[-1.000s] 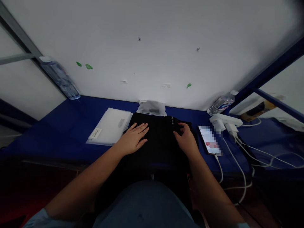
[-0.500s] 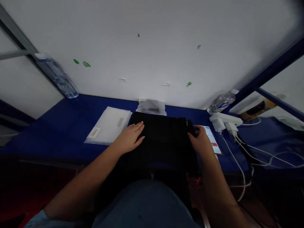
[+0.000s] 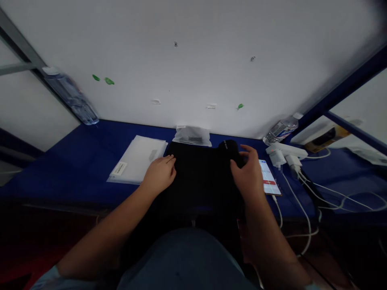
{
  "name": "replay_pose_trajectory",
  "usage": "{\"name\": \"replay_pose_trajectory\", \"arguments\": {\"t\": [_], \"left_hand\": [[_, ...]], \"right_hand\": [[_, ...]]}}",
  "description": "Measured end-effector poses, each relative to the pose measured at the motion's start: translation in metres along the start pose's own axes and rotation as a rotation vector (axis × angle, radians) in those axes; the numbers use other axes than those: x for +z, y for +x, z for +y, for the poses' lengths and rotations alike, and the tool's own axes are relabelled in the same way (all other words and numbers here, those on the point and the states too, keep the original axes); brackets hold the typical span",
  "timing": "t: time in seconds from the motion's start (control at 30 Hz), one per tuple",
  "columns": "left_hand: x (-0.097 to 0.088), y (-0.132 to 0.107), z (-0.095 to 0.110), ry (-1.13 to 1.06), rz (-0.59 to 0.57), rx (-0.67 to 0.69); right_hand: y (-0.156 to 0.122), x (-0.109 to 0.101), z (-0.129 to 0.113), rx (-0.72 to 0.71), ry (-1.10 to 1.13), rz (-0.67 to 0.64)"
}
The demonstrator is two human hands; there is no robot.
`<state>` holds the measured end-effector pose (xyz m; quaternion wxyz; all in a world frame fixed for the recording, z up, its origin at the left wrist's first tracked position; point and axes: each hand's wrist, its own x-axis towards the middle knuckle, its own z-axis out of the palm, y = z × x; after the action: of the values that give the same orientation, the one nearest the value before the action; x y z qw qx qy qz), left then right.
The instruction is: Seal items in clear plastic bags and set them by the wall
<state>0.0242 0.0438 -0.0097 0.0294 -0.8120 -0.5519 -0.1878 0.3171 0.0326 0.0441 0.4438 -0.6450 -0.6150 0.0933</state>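
Black garment [image 3: 193,177] is lying folded on the blue tabletop [image 3: 75,157], its near part running over the table's near edge toward your lap. Since the earlier frame, its far right corner is no longer lying flat: your right hand [image 3: 248,177] is bunching it up into a raised fold [image 3: 229,148], with your fingers curled over the cloth in a firm, narrow hold. That hand is also drawing back from the smartphone [image 3: 268,177], so more of the lit screen is showing, though it is still sitting just beside your hand. Your left hand [image 3: 159,174] is resting open and palm down on the garment's left side, gripping nothing, and it has slid nearer you. The white flat packet [image 3: 136,159] is lying just beyond that hand, against the garment's left edge. A clear plastic bag [image 3: 192,136] is sitting at the far edge, in front of the white wall [image 3: 193,60]. To the right, a white power strip [image 3: 286,151] is feeding white charging cables [image 3: 298,201] over the table's edge.
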Motion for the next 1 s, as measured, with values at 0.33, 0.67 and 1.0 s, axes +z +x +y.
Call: {"name": "replay_pose_trajectory", "arguments": {"t": [0.33, 0.67, 1.0], "left_hand": [[-0.003, 0.001, -0.003, 0.045, -0.062, 0.021], [-0.005, 0.0, -0.004, 0.018, -0.024, -0.033], [-0.006, -0.002, 0.007, -0.218, -0.01, 0.211]], "right_hand": [[-0.035, 0.08, -0.084, -0.451, -0.131, -0.331], [-0.028, 0.064, -0.071, -0.388, -0.05, -0.511], [-0.033, 0.073, -0.025, -0.389, -0.134, -0.487]]}}
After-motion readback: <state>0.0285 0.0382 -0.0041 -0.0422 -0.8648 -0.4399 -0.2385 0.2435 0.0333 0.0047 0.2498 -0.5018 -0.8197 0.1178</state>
